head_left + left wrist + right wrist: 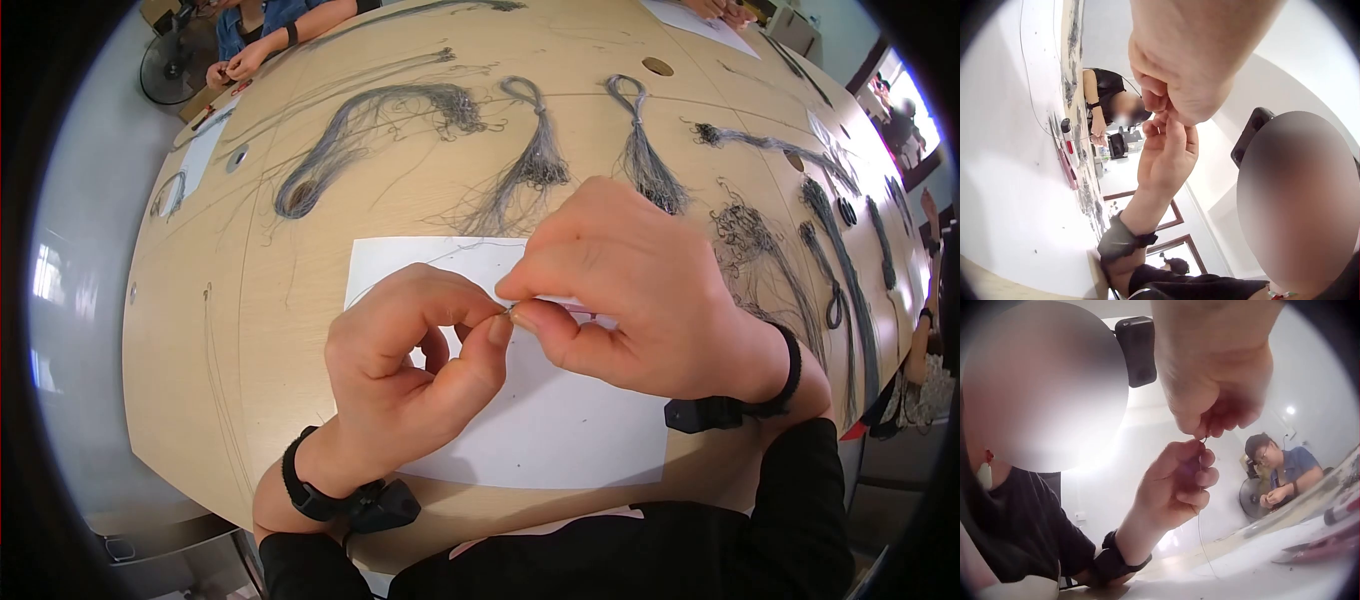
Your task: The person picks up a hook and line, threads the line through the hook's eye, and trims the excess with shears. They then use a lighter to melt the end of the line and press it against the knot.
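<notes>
Over the white paper [560, 430], both hands meet fingertip to fingertip. My left hand [420, 360] pinches a thin line [1201, 534] between thumb and forefinger, and the line hangs below it in the right wrist view. From above, my right hand [630, 290] pinches a small dark curved piece of wire [1204, 439] at the same spot; its fingertips cover most of it. Behind the right hand on the paper lie a pink-handled tool [1067, 167] and a black, red and white pen-like tool [1070, 145], both partly hidden in the head view.
Bundles of grey line with dark curled ends lie beyond the paper, among them a looped bundle [540, 150] and a long curved bundle [340, 140]. More bundles [840, 260] lie at the right. Across the table [250, 300] a person [260, 40] in blue sits working.
</notes>
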A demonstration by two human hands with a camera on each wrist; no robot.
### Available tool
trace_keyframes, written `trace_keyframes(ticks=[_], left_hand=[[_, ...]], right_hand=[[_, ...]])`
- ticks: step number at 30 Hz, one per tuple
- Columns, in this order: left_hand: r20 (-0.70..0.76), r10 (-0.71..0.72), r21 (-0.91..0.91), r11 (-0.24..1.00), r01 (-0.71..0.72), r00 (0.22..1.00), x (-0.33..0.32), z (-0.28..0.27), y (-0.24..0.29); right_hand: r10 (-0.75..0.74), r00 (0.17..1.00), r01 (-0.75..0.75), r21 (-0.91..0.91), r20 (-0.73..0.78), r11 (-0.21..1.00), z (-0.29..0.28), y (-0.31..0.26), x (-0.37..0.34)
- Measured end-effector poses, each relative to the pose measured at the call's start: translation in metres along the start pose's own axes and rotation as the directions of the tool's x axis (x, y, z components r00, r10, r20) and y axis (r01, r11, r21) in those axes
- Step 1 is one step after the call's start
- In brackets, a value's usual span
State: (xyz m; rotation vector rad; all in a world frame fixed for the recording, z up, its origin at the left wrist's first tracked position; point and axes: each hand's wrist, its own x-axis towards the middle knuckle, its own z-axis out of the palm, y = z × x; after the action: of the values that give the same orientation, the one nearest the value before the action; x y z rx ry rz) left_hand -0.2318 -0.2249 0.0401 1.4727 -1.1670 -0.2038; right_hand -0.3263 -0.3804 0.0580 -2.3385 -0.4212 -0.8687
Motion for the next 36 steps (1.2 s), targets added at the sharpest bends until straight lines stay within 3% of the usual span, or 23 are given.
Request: trace_keyframes(ticks=[3,5,6,8,12,18,21,23,27,29,30,32,33,35,36], left_hand=[[0.016,0.041,-0.005,0.999,-0.041,0.999,-0.001,0.000,-0.002],[0.054,-0.132,-0.105,0.985,0.137,0.990,-0.003,0.000,0.001],[0.053,-0.129,-0.104,0.986,0.134,0.990,-0.002,0.000,0.005],[0.184,-0.420,-0.445,0.771,0.456,0.889,0.001,-0.001,0.015],[0.227,-0.388,-0.501,0.740,0.448,0.893,0.000,-0.005,0.010],[0.174,-0.399,-0.467,0.772,0.432,0.900,0.000,-0.002,0.009],[0.209,-0.439,-0.483,0.731,0.483,0.874,0.001,-0.003,0.013],[0.296,-0.543,-0.474,0.631,0.614,0.786,0.002,-0.007,0.015],[0.273,-0.514,-0.580,0.587,0.565,0.814,-0.003,-0.003,0.008],[0.167,-0.438,-0.633,0.639,0.437,0.883,-0.005,0.003,0.004],[0.166,-0.440,-0.633,0.638,0.437,0.883,-0.005,0.004,0.004],[0.071,-0.399,-0.586,0.725,0.362,0.914,-0.005,0.005,0.004],[0.068,-0.398,-0.586,0.726,0.360,0.915,-0.005,0.005,0.005],[0.028,-0.394,-0.556,0.758,0.341,0.919,-0.004,0.005,0.007],[0.027,-0.394,-0.557,0.758,0.341,0.919,-0.005,0.005,0.005]], right_hand=[[-0.139,0.990,0.139,-0.065,0.008,0.988,0.003,0.003,-0.001],[-0.163,0.986,0.162,-0.062,-0.022,0.985,0.003,0.003,-0.001],[-0.166,0.986,0.164,-0.064,-0.022,0.984,0.003,0.004,-0.001],[-0.179,0.984,0.178,-0.057,-0.012,0.982,0.001,0.005,0.000],[-0.228,0.973,0.225,-0.075,-0.041,0.972,0.003,0.008,0.000],[-0.366,0.928,0.342,-0.226,-0.071,0.912,0.007,0.012,-0.002],[-0.382,0.921,0.354,-0.241,-0.081,0.904,0.007,0.011,-0.002],[-0.416,0.907,0.382,-0.293,-0.064,0.877,0.006,0.010,-0.002],[-0.414,0.906,0.360,-0.355,-0.087,0.863,0.008,0.008,-0.005],[-0.445,0.888,0.355,-0.439,-0.118,0.825,0.009,0.007,-0.006],[-0.445,0.888,0.356,-0.437,-0.119,0.826,0.008,0.006,-0.004],[-0.292,0.947,0.233,-0.342,-0.131,0.910,0.004,0.002,-0.001],[-0.294,0.947,0.236,-0.341,-0.130,0.910,0.005,0.001,-0.001],[0.093,0.988,-0.083,0.079,-0.127,0.993,0.008,-0.003,-0.003],[0.092,0.988,-0.083,0.079,-0.126,0.993,0.008,-0.004,-0.004]])
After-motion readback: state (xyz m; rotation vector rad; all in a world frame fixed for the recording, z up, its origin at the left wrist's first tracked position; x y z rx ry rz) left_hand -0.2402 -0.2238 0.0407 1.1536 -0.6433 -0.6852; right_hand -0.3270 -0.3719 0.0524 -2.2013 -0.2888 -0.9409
